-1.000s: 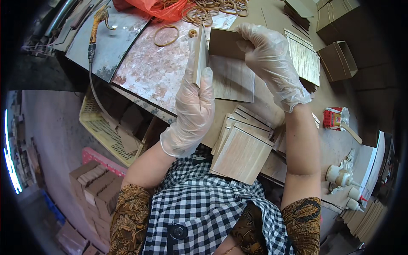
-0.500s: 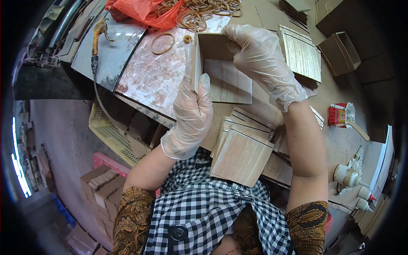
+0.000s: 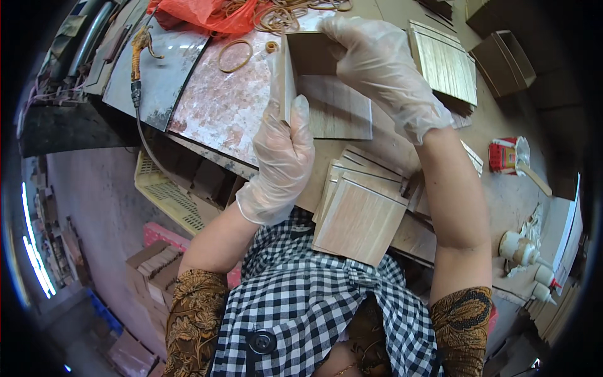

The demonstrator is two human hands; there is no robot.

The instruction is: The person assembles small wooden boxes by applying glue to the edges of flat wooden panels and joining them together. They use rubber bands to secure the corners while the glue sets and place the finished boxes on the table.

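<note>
Head view: my left hand (image 3: 282, 147), in a thin clear glove, is clamped on an upright panel (image 3: 287, 85), thumb on the side facing right and the fingers round the other. My right hand (image 3: 377, 66), gloved the same way, has its fingers curled tight over the right end of a dark brown panel (image 3: 311, 53). The hands are apart, with that brown panel spanning between them and meeting the upright one at a corner near its top; the view is too poor for me to tell whether the two are joined there. Below them, a wood-grain panel (image 3: 339, 110) shows its pale face.

Nearer to me, a fanned pile of wood-grain panels (image 3: 364, 220) sits at the edge of the table (image 3: 386, 141), against my checked apron (image 3: 295, 305). Beyond my right wrist are a stack of ribbed panels (image 3: 443, 63) and a small brown box (image 3: 505, 63). Further right I have a red container (image 3: 502, 156) with a flat stick (image 3: 535, 179) in it. On the left, a single rubber band (image 3: 235, 56) lies near a red plastic bag (image 3: 217, 16).
</note>
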